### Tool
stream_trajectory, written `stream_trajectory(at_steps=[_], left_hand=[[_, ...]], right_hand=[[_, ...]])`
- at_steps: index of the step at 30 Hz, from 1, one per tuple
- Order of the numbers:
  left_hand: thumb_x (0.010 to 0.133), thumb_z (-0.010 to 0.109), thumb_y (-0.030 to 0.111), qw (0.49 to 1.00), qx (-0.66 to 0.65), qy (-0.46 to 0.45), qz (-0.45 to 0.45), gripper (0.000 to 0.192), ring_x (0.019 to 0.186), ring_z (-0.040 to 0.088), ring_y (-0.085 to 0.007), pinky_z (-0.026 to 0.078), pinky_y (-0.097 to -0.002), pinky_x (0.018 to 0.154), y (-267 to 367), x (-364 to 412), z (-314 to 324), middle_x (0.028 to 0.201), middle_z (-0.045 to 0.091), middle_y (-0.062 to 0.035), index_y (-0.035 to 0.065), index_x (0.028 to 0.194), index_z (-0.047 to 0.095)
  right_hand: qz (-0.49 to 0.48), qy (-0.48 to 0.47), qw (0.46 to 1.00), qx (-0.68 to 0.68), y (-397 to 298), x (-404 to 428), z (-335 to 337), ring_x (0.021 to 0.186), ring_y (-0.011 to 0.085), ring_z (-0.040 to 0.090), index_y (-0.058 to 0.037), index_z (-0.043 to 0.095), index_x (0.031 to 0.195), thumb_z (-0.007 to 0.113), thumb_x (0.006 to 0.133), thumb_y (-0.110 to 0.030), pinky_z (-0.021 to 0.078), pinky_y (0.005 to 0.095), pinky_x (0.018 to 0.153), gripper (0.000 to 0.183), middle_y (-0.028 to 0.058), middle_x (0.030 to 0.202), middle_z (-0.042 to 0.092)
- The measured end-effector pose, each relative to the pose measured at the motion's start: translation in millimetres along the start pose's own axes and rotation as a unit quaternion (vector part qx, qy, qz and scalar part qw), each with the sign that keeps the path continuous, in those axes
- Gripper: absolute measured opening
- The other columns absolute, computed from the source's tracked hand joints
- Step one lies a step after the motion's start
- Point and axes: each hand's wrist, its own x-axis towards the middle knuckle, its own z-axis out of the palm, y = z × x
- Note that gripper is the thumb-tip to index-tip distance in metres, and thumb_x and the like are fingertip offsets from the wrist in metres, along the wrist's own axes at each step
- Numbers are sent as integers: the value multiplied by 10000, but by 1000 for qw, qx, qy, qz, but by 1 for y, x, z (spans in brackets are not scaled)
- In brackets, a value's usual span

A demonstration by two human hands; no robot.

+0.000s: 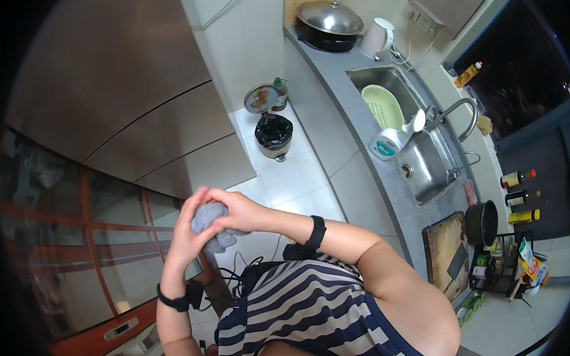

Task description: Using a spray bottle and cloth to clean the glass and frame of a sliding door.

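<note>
Both hands hold a bunched grey cloth (210, 216) out in front of the body, near the glass-paned door on the left. My left hand (186, 226) grips it from the left side, fingers curled over its top. My right hand (238, 210) presses on it from the right, its thumb across the cloth. Part of the cloth hangs below the hands. Each wrist wears a black band.
A lidless-looking bin (273, 132) with a black liner stands on the tiled floor, its lid (261, 98) raised. Along the right runs a grey counter (358, 128) with a double sink (429, 160), green colander (382, 107), white spray bottle (386, 144) and cutting board (446, 256).
</note>
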Motion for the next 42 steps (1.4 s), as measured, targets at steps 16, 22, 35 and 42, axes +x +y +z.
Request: stream_trajectory(at_steps=[16, 22, 35, 42], left_hand=[[627, 506, -29, 970, 48, 240, 1, 251, 907, 546, -193, 411, -278, 826, 36, -20, -8, 922, 557, -81, 7, 864, 581], [616, 497, -9, 931, 52, 357, -60, 199, 857, 530, -170, 397, -256, 807, 37, -114, -26, 867, 537, -66, 4, 804, 558], [828, 592, 186, 880, -23, 440, -180, 199, 679, 497, -66, 392, -214, 618, 23, -312, -46, 692, 551, 4, 13, 730, 599], [766, 648, 136, 865, -23, 453, -216, 258, 757, 513, -83, 418, -230, 717, 9, -408, -64, 738, 542, 24, 56, 1008, 610]], right_hand=[[28, 692, 651, -310, 119, -244, -372, 1146, 298, 413, 59, 309, 1288, 818, 606, -227, 331, 385, 976, 898, 220, 1265, 400], [78, 673, 672, -298, 125, -237, -392, 889, 256, 581, 74, 549, 1084, 620, 825, -312, 436, 343, 799, 470, 190, 1033, 610], [-54, 233, 944, -226, 48, -73, -85, 832, 160, 581, 37, 595, 996, 638, 823, -162, 457, 297, 757, 267, 105, 895, 633], [-91, 15, 992, -84, -21, -44, 188, 761, 146, 585, 1, 611, 921, 650, 808, -162, 470, 276, 686, 202, 71, 817, 636]])
